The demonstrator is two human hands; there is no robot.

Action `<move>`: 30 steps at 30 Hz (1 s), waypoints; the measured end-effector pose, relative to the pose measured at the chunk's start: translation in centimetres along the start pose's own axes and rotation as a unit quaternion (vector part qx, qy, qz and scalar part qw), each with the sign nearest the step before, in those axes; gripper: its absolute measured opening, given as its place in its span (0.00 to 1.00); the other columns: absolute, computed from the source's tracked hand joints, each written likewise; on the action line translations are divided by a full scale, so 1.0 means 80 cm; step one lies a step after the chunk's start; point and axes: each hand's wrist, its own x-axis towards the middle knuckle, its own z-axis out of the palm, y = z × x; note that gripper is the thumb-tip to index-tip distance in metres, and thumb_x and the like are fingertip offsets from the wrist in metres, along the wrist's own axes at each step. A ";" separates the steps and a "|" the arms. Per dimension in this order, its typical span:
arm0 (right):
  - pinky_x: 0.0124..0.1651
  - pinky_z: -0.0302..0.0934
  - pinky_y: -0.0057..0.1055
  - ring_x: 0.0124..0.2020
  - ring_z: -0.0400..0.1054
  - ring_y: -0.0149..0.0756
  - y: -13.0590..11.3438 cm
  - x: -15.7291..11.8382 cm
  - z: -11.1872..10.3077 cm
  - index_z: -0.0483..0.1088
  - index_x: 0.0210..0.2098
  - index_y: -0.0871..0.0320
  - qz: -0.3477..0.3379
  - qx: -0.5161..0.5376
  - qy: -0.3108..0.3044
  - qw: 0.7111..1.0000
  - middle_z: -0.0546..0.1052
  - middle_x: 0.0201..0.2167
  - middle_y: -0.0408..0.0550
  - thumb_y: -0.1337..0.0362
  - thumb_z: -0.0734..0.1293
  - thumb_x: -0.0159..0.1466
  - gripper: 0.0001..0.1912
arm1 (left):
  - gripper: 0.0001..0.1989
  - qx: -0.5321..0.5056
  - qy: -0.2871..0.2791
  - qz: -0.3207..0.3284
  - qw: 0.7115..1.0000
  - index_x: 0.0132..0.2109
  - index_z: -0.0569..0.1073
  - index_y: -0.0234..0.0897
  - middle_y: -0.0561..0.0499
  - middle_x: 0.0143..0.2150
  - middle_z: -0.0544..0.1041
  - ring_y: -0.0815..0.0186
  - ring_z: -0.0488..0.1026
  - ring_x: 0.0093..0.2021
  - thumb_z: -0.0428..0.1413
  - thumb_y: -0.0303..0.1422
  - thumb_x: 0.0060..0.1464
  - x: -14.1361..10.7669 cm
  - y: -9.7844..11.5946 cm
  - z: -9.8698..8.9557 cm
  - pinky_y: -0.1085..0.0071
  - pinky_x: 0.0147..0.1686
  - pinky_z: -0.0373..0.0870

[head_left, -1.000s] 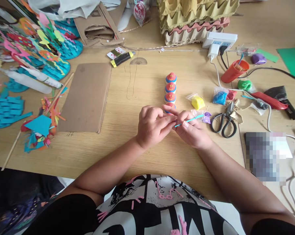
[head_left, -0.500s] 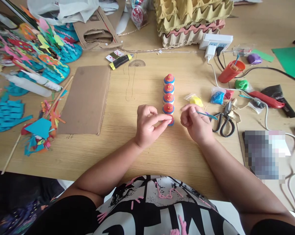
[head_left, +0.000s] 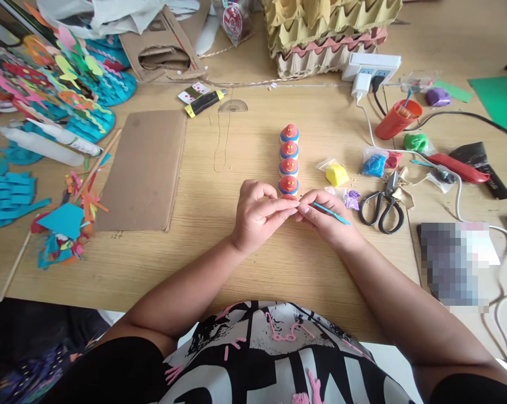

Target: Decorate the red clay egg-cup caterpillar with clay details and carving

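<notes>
Head view: at the far left of the counter [head_left: 206,207], note the white bottles [head_left: 46,146] lying beside colorful paper cutouts [head_left: 65,101], with paper scraps [head_left: 63,221] nearer to you. To their right lies a flat cardboard sheet [head_left: 144,168]; beyond its right edge are a black-and-yellow tube [head_left: 205,103] and a protractor [head_left: 233,105]. Your left hand [head_left: 255,216] points inward at the near end of a row of clay figures [head_left: 289,150]. Its grip is closed, thumb and index fingertips together; you cannot tell whether a small piece sits between them. The row runs away from you at the middle of the counter: four red-topped, blue-rimmed figures with yellow smiling faces show, and the nearest red piece [head_left: 288,197] is partly covered by your fingers. Your right hand [head_left: 327,221] meets the left at the fingertips, its grip closed around a thin blue tool [head_left: 333,214] whose free end slants right, toward you. Just beyond this hand are the yellow clay [head_left: 336,174] and the purple clay [head_left: 352,199]. Farther right, locate the bagged blue clay [head_left: 373,165], the black-handled scissors [head_left: 383,207], spread open, and a tilted orange cup [head_left: 398,120].
</notes>
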 end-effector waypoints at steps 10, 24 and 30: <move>0.29 0.56 0.29 0.25 0.61 0.29 0.009 0.002 -0.008 0.76 0.35 0.54 -0.043 -0.049 0.077 0.995 0.76 0.26 0.41 0.45 0.76 0.68 0.19 | 0.06 -0.018 0.020 -0.016 1.000 0.50 0.83 0.44 0.51 0.40 0.77 0.63 0.73 0.44 0.63 0.35 0.69 0.005 -0.003 -0.002 0.62 0.51 0.71; 0.32 0.58 0.32 0.26 0.60 0.32 0.010 0.000 0.002 0.71 0.33 0.53 -0.081 -0.116 0.056 0.988 0.72 0.25 0.41 0.43 0.71 0.72 0.21 | 0.07 0.004 -0.051 -0.026 0.998 0.46 0.83 0.45 0.50 0.40 0.81 0.62 0.76 0.44 0.59 0.37 0.71 0.004 0.001 0.004 0.60 0.52 0.72; 0.31 0.56 0.33 0.25 0.58 0.32 0.011 -0.001 0.004 0.68 0.30 0.53 -0.084 -0.114 0.055 0.988 0.70 0.25 0.41 0.43 0.69 0.73 0.23 | 0.05 -0.029 -0.038 -0.012 0.999 0.48 0.83 0.44 0.50 0.42 0.81 0.63 0.76 0.44 0.61 0.35 0.70 0.004 0.003 0.003 0.61 0.53 0.73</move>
